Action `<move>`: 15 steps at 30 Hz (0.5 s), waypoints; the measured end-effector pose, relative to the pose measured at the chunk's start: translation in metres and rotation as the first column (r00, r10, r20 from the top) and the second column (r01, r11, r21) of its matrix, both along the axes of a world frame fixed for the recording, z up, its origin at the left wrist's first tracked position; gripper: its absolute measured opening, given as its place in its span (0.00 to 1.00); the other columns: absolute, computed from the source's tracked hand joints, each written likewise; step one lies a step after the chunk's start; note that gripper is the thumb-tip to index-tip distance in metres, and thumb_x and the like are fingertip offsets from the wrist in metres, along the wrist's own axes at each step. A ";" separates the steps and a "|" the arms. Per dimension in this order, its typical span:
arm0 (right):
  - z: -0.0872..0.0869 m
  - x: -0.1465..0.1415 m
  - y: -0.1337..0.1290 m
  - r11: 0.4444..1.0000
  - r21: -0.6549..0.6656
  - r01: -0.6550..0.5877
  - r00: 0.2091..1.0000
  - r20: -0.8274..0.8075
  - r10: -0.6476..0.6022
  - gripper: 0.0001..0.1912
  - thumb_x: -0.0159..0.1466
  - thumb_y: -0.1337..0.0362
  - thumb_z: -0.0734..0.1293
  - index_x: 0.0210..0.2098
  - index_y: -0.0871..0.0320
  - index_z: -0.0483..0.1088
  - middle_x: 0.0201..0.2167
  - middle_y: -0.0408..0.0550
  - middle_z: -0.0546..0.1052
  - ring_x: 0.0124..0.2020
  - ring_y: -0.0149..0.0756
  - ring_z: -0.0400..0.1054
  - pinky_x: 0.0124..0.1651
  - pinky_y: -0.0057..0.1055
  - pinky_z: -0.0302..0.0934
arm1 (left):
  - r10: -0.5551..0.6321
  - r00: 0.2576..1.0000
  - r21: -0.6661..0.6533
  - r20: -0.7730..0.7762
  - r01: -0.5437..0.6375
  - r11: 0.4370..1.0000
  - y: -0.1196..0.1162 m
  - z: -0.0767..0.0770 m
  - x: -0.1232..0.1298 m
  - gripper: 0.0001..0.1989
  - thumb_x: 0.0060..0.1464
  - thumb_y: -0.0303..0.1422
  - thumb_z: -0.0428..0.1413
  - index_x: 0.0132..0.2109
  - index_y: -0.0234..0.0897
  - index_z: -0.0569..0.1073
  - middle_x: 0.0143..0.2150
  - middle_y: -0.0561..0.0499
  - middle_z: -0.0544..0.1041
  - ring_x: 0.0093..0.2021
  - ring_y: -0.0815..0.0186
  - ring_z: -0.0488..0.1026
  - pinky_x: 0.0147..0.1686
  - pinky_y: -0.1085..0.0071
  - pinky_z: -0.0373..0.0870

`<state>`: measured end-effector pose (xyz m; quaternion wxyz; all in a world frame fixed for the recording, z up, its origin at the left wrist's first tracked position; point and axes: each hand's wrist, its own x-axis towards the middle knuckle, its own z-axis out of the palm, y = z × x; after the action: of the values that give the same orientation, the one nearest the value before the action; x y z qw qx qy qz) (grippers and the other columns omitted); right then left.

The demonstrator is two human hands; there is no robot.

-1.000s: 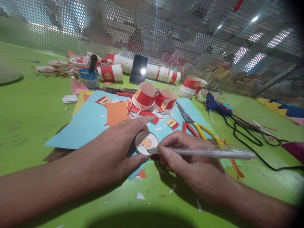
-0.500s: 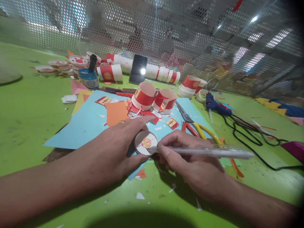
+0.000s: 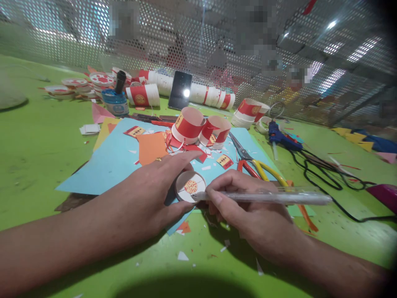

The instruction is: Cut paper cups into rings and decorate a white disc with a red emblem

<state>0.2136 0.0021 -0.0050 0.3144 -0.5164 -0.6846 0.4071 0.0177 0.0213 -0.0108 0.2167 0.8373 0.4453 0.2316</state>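
Between the thumb and fingers of my left hand [image 3: 145, 194] is a small round white disc [image 3: 186, 194] with a raised rim, perhaps a paper cup bottom. An orange patterned circle sits at its middle, with thin dark lines running out toward the rim. My right hand [image 3: 248, 211] grips a clear-barrelled pen [image 3: 279, 198], its tip on the disc's lower right part. Beneath the disc lies light blue paper [image 3: 111, 157]. Past my fingers stand two cut red-and-white paper cup rings [image 3: 190, 128]. Scissors [image 3: 248, 159] with red and yellow handles lie just beyond my right hand.
A blue glue gun [image 3: 282, 136] with a black cord lies at right. At the back are a dark phone [image 3: 180, 90], stacked paper cups [image 3: 144, 96] and a blue ink bottle [image 3: 114, 102]. Orange paper [image 3: 151, 148] and scraps are scattered about. A perforated screen [image 3: 201, 41] stands behind.
The pen tip and right hand have shifted very slightly at the disc's lower right. My left hand keeps its hold, and the other things stay in place.
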 end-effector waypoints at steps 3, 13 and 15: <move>0.001 -0.001 0.000 1.000 0.016 0.003 1.000 0.015 -0.004 0.06 0.62 0.65 0.64 0.30 0.58 0.72 0.20 0.42 0.72 0.21 0.27 0.63 0.22 0.25 0.58 | -0.010 1.000 0.004 0.017 0.010 1.000 0.000 0.000 0.000 0.22 0.54 0.37 0.56 0.56 0.45 0.65 0.48 0.47 0.76 0.42 0.55 0.74 0.38 0.62 0.70; 0.000 0.001 0.001 1.000 -0.009 -0.024 0.999 0.022 0.024 0.05 0.61 0.65 0.64 0.29 0.57 0.71 0.21 0.41 0.73 0.21 0.28 0.63 0.23 0.25 0.59 | -0.005 0.999 -0.040 -0.041 0.003 0.999 0.001 -0.001 -0.002 0.19 0.53 0.37 0.56 0.52 0.43 0.66 0.44 0.48 0.75 0.39 0.57 0.72 0.34 0.64 0.68; 0.002 0.000 0.000 1.000 -0.018 -0.016 0.999 0.027 0.016 0.05 0.60 0.66 0.64 0.28 0.57 0.70 0.20 0.40 0.72 0.21 0.27 0.63 0.22 0.25 0.59 | 0.000 0.999 -0.041 -0.051 -0.002 0.999 0.001 0.000 -0.001 0.19 0.53 0.36 0.56 0.53 0.42 0.66 0.45 0.48 0.75 0.40 0.57 0.72 0.34 0.64 0.68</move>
<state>0.2141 0.0018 -0.0026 0.2971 -0.5193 -0.6893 0.4084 0.0164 0.0224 -0.0108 0.2224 0.8380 0.4558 0.2012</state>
